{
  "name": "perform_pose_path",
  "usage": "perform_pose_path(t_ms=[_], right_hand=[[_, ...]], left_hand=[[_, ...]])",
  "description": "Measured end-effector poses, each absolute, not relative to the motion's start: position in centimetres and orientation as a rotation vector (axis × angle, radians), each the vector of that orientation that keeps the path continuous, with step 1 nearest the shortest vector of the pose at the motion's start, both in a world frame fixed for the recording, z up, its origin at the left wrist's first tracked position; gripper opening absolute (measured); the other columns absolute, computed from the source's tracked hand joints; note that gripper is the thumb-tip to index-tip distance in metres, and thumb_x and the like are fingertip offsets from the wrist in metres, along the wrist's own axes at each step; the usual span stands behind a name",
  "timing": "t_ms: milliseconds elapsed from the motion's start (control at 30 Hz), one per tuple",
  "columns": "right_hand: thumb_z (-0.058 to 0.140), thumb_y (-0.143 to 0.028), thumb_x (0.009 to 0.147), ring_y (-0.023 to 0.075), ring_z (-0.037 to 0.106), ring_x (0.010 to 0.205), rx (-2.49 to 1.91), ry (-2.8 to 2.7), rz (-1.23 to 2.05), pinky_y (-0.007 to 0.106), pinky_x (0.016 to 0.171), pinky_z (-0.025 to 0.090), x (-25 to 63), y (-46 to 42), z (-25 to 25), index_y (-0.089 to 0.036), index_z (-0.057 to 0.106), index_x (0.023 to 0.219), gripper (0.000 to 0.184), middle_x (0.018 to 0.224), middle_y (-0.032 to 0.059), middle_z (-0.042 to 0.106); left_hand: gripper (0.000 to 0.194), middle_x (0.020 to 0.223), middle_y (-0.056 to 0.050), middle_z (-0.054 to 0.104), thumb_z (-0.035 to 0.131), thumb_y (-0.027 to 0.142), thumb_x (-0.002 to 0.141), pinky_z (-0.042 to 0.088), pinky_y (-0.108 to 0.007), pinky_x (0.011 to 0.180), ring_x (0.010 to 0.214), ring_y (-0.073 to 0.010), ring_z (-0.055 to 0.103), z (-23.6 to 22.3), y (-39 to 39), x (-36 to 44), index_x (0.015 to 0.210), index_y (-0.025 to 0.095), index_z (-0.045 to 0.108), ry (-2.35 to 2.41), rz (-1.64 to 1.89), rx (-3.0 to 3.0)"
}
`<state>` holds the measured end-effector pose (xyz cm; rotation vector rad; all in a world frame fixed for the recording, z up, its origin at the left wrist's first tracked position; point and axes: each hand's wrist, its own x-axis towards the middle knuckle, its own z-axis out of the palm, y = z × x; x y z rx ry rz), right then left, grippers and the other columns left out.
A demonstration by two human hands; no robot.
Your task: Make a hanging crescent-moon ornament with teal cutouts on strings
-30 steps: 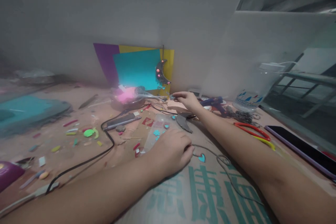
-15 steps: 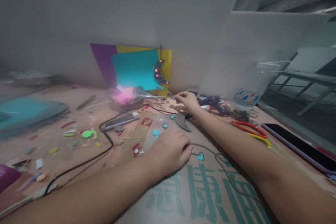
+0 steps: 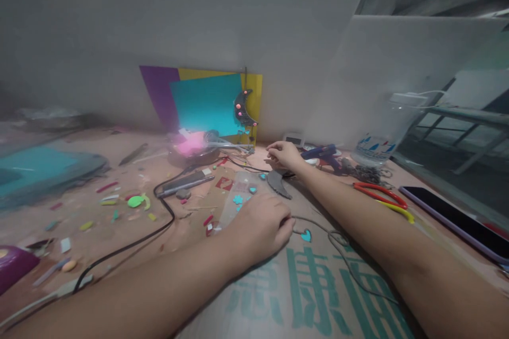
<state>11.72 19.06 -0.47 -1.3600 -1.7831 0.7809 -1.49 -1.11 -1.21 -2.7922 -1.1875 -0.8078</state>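
Observation:
My left hand (image 3: 264, 225) is closed, fingers curled, resting on the cardboard (image 3: 278, 307) with large green characters. A thin grey cord (image 3: 314, 221) comes out beside its thumb and loops to the right. Close to that thumb lies a small turquoise heart (image 3: 306, 235) on the cord. Farther back, my right hand (image 3: 285, 154) has its fingertips pinched together just above the table; whatever may be between them is hidden. Between the hands lies a grey crescent moon (image 3: 279, 184). Small turquoise hearts (image 3: 253, 189) and a turquoise flower (image 3: 237, 199) sit on a clear plastic piece behind my left hand.
A crescent with pink beads (image 3: 243, 108) hangs before coloured sheets (image 3: 207, 103). Right of my right hand are a blue glue gun (image 3: 326, 152), a clear cup (image 3: 376, 151), scissors (image 3: 379, 195) and a phone (image 3: 453, 220). A black cable (image 3: 119, 254) crosses the scrap-strewn left side.
My right hand has drawn back slightly and lowered; the small pale piece seen at its fingertips before no longer shows. My left hand stays in place. The view has shifted slightly.

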Motion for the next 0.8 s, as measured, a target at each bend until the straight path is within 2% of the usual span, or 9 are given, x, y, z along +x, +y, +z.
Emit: perform_pose_path(t_ms=[133, 300, 367, 800], right_hand=[[0.057, -0.020, 0.090, 0.0105, 0.060, 0.060, -1.413, -1.903, 0.712, 0.022, 0.058, 0.050, 11.5, 19.4, 0.4, -0.012, 0.066, 0.078, 0.017, 0.067, 0.0013, 0.065], [0.058, -0.029, 0.092, 0.0139, 0.064, 0.082, -1.514, -1.995, 0.668, 0.032, 0.074, 0.055, 10.2, 21.2, 1.2, -0.014, 0.064, 0.100, 0.018, 0.098, 0.0045, 0.066], [0.058, -0.030, 0.093, 0.0162, 0.063, 0.088, -1.551, -2.022, 0.674, 0.034, 0.078, 0.055, 9.4, 22.1, 1.2, -0.014, 0.064, 0.103, 0.020, 0.104, 0.0057, 0.065], [0.058, -0.033, 0.093, 0.0201, 0.062, 0.099, -1.545, -1.981, 0.629, 0.040, 0.083, 0.054, 6.7, 23.5, -1.0, -0.015, 0.058, 0.119, 0.032, 0.117, 0.0088, 0.060]], left_hand=[[0.022, 0.081, -0.005, 0.067, 0.051, 0.027, 0.091, 0.042, -0.032, 0.075, 0.082, -0.0189, 0.059, -1.2, -1.1, -1.5, 0.078, 0.016, 0.065, -1.183, -0.808, -2.800], [0.022, 0.081, -0.005, 0.067, 0.051, 0.027, 0.091, 0.041, -0.032, 0.073, 0.081, -0.0190, 0.059, -1.3, -1.0, -1.5, 0.078, 0.016, 0.066, -1.196, -0.802, -2.784], [0.023, 0.081, -0.004, 0.067, 0.051, 0.027, 0.091, 0.041, -0.032, 0.073, 0.081, -0.0189, 0.058, -1.4, -1.0, -1.4, 0.079, 0.016, 0.066, -1.194, -0.798, -2.787], [0.021, 0.082, -0.005, 0.066, 0.051, 0.027, 0.091, 0.042, -0.033, 0.074, 0.080, -0.0192, 0.058, -1.2, -1.1, -1.5, 0.079, 0.015, 0.064, -1.161, -0.797, -2.789]])
